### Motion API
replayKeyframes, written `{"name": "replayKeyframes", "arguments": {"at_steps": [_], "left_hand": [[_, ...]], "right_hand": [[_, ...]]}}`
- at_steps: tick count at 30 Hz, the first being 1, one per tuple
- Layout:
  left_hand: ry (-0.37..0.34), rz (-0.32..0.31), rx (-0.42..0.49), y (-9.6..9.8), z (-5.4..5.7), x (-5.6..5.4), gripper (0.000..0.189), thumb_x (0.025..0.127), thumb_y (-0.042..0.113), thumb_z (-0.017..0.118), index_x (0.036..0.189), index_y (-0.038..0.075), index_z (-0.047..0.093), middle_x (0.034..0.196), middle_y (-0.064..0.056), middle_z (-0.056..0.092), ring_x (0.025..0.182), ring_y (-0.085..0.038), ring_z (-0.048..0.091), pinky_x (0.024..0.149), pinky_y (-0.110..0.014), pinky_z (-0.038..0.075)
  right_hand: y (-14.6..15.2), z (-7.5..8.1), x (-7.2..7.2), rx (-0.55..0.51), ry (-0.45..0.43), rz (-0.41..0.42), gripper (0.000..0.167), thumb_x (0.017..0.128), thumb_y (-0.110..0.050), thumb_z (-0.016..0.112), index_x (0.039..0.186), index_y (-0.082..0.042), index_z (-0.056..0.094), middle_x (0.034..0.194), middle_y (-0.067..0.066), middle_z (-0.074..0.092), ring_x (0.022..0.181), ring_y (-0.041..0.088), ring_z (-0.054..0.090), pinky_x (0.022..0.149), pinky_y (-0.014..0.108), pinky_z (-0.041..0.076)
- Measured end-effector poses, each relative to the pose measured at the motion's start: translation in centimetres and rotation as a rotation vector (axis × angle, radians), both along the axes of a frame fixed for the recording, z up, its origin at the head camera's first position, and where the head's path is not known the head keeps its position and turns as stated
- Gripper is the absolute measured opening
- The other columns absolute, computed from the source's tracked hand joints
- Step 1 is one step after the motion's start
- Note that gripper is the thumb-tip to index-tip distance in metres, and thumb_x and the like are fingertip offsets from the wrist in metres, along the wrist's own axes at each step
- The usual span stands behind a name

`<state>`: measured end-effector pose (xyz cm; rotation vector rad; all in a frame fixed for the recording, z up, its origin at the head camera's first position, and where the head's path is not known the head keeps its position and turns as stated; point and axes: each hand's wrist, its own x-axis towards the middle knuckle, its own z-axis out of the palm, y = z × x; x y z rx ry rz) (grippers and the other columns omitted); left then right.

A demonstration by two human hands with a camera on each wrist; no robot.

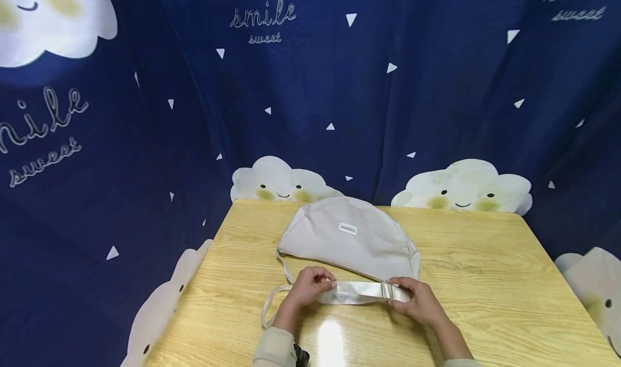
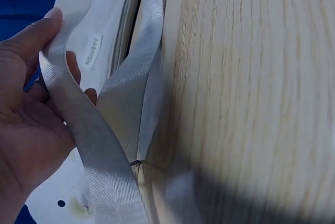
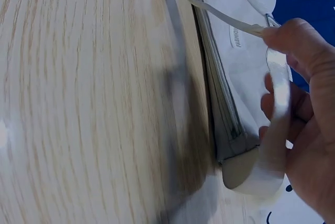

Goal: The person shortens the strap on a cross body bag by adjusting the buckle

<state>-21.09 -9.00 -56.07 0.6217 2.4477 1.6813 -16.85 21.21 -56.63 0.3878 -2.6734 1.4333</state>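
A pale shoulder bag (image 1: pixel 349 240) with a small "FASHION" label (image 1: pixel 347 228) lies flat on the table, its zipper (image 3: pixel 225 98) edge facing me. Its strap (image 1: pixel 354 291) is stretched between my hands in front of the bag. My left hand (image 1: pixel 310 289) pinches the strap between thumb and fingers, with more of the strap looping down past the palm in the left wrist view. My right hand (image 1: pixel 412 299) pinches the strap beside a metal slider buckle (image 1: pixel 386 290). In the right wrist view, thumb and fingertip grip the strap, and a length of it curves below the hand.
The wooden table (image 1: pixel 480 286) runs out on both sides of the bag. A strap loop (image 1: pixel 267 310) lies left of my left hand. Behind hangs a dark blue curtain (image 1: pixel 310 87) printed with clouds and triangles.
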Motion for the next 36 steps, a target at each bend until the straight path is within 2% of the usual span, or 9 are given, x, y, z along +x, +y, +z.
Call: {"name": "replayKeyframes", "arguments": {"at_steps": [3,6,10,13,20,21,27,31,36], "left_hand": [[-0.007,-0.008,-0.018,0.1,0.2,0.1,0.005,0.083,0.011,0.070,0.085,0.006,0.070,0.069,0.003,0.057,0.060,-0.006,0.048,0.055,-0.021,0.042],[-0.006,-0.017,-0.023,0.3,0.6,0.2,0.005,0.084,0.008,0.068,0.086,0.003,0.069,0.074,-0.004,0.062,0.065,-0.008,0.051,0.058,-0.021,0.043],[-0.030,-0.042,0.021,0.5,2.0,0.9,0.006,0.084,0.000,0.065,0.087,-0.005,0.066,0.075,-0.016,0.062,0.063,-0.009,0.051,0.055,-0.019,0.041],[-0.041,-0.059,0.051,0.5,2.8,1.3,0.007,0.083,-0.003,0.064,0.088,-0.008,0.065,0.073,-0.018,0.061,0.060,-0.008,0.051,0.053,-0.019,0.042],[-0.046,-0.074,0.000,-0.1,0.6,0.1,0.007,0.083,0.002,0.067,0.090,-0.001,0.067,0.070,-0.003,0.060,0.061,-0.004,0.050,0.055,-0.020,0.043],[-0.047,-0.078,-0.009,-0.2,0.5,0.0,0.007,0.083,0.003,0.067,0.090,0.000,0.067,0.069,-0.001,0.059,0.061,-0.004,0.051,0.055,-0.021,0.044],[-0.061,-0.082,-0.058,-0.3,2.1,0.5,0.008,0.083,0.002,0.067,0.090,-0.001,0.067,0.072,-0.009,0.060,0.063,-0.009,0.051,0.057,-0.019,0.043],[-0.069,-0.070,-0.037,-0.5,0.8,-0.1,0.008,0.083,0.006,0.069,0.090,0.003,0.068,0.069,-0.001,0.059,0.061,-0.005,0.051,0.056,-0.019,0.043],[-0.071,-0.080,-0.025,-0.6,0.5,-0.3,0.008,0.083,0.008,0.070,0.090,0.004,0.068,0.067,0.004,0.057,0.060,-0.004,0.051,0.055,-0.020,0.043]], "right_hand": [[-0.2,0.1,0.0,-0.036,-0.023,-0.009,0.040,0.067,-0.006,0.081,0.104,-0.012,0.067,0.095,-0.001,0.066,0.085,0.012,0.059,0.074,0.026,0.048],[-0.4,0.2,-0.1,-0.107,-0.062,-0.002,0.041,0.069,0.000,0.078,0.107,-0.007,0.065,0.092,0.002,0.065,0.080,0.014,0.060,0.069,0.026,0.048],[-0.5,0.1,-0.2,-0.180,-0.089,0.006,0.044,0.069,0.004,0.076,0.110,-0.003,0.063,0.087,0.004,0.063,0.073,0.014,0.058,0.062,0.025,0.047],[-0.5,0.1,-0.3,-0.182,-0.083,0.022,0.045,0.069,0.002,0.077,0.112,-0.003,0.062,0.087,0.004,0.063,0.074,0.014,0.057,0.062,0.025,0.047],[-0.5,0.6,-0.3,-0.120,-0.072,0.055,0.042,0.069,-0.001,0.079,0.108,-0.010,0.065,0.090,0.002,0.062,0.077,0.015,0.054,0.066,0.026,0.046],[-0.5,0.7,-0.3,-0.109,-0.072,0.055,0.042,0.069,-0.001,0.079,0.107,-0.011,0.065,0.091,0.002,0.062,0.077,0.015,0.054,0.066,0.026,0.046],[-0.4,0.6,-0.3,-0.056,-0.064,0.046,0.041,0.067,-0.002,0.080,0.104,-0.014,0.067,0.100,0.000,0.064,0.082,0.016,0.053,0.071,0.026,0.044],[-0.4,0.6,-0.3,-0.043,-0.054,0.043,0.040,0.067,-0.004,0.081,0.104,-0.014,0.068,0.101,0.000,0.064,0.085,0.016,0.054,0.073,0.026,0.044],[-0.4,0.6,-0.4,-0.022,0.002,0.042,0.040,0.066,-0.005,0.082,0.102,-0.014,0.068,0.100,0.000,0.065,0.085,0.015,0.055,0.072,0.026,0.044]]}}
